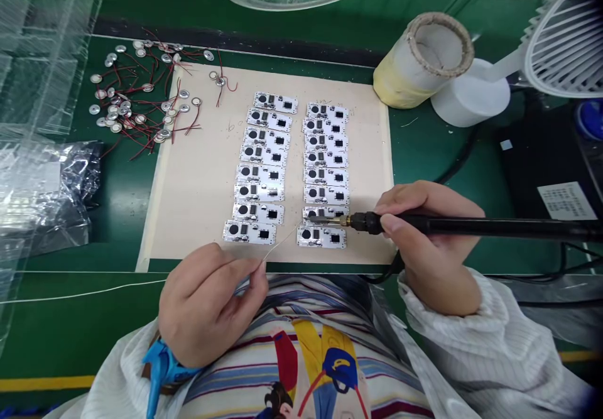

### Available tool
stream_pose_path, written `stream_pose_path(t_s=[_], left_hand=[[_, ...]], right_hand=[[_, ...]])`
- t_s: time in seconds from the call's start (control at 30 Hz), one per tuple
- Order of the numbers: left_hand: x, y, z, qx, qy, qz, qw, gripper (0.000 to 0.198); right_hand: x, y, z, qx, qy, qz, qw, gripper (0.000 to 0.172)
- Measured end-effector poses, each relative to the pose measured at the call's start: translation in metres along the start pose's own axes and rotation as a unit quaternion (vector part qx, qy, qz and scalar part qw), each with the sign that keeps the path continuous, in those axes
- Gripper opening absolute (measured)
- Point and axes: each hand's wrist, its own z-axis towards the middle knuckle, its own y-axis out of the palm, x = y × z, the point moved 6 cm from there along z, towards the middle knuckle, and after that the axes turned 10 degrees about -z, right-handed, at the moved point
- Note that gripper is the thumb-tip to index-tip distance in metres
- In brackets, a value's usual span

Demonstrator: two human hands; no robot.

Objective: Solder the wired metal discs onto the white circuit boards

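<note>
Two columns of small white circuit boards (260, 174) lie on a beige sheet, each carrying a round black part and dark chips. My right hand (426, 237) grips a black soldering iron (452, 225) whose tip points left, over the lower end of the right column. Between the thumb and fingers of my left hand (211, 299) is pinched a thin solder wire (281, 243). One end of the wire reaches up toward the iron's tip; the other trails off to the left. Whether tip, wire and board touch, I cannot tell.
Many round silver discs with red leads (125, 108) are scattered at upper left. A clear plastic tray (42, 42) and a silvery bag (51, 199) stand left. At upper right are a cardboard tube (414, 61), a white fan (560, 42) and a black box (541, 161).
</note>
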Motion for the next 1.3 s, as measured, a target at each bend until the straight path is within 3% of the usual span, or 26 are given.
stream_pose_path(t_s=[0.77, 1.3], left_hand=[[-0.002, 0.005, 0.001, 0.015, -0.012, -0.002, 1.0, 0.01], [-0.001, 0.007, 0.002, 0.012, 0.001, 0.004, 1.0, 0.012]], right_hand=[[-0.002, 0.0, 0.002, -0.008, -0.014, -0.036, 0.999, 0.011], [-0.015, 0.002, 0.005, -0.028, -0.107, -0.046, 0.993, 0.018]])
